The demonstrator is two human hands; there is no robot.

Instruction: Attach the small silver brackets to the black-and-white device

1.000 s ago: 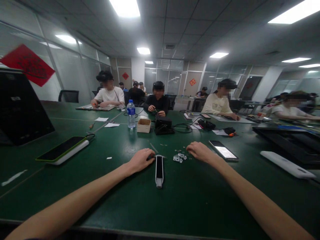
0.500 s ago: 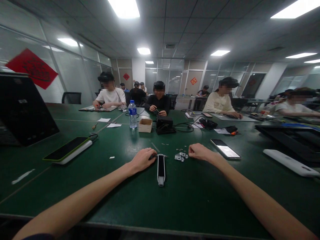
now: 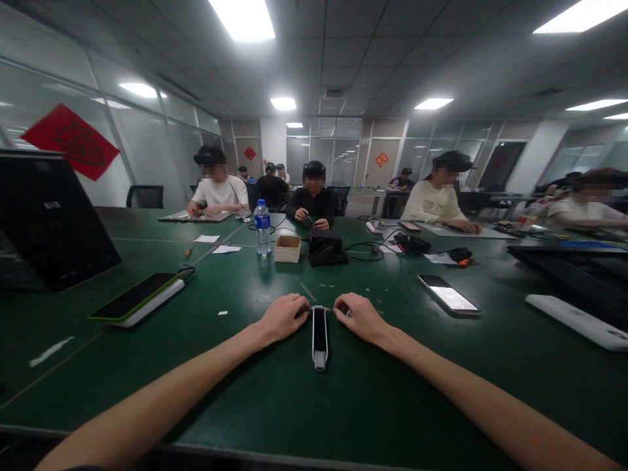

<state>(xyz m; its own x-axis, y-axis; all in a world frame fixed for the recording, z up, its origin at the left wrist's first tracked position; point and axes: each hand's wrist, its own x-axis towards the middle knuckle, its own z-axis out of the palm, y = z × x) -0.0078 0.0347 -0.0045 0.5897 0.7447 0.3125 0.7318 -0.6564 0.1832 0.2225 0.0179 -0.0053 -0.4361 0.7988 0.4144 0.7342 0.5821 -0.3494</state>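
A slim white device with a long black face (image 3: 320,330) lies on the green table between my hands, and a thin bar runs crosswise at its far end. My left hand (image 3: 284,318) rests on the table beside it, fingers curled and closed at the bar's left end. On the other side, my right hand (image 3: 362,318) has its thumb and fingers drawn together close to the bar's right end. What either hand pinches is too small to make out. Small metal pieces (image 3: 349,313) show partly under my right hand, which hides the rest.
Tiny bits lie beyond my right hand. A lit phone (image 3: 449,296) is to the right, another phone (image 3: 137,297) on a white block to the left. Farther off stand a water bottle (image 3: 262,229), a small box (image 3: 287,250) and a black case (image 3: 326,245). Several people sit opposite.
My right hand has moved left, from the right side of the metal pieces to over them, near the device's bar. My left hand has stayed beside the device.
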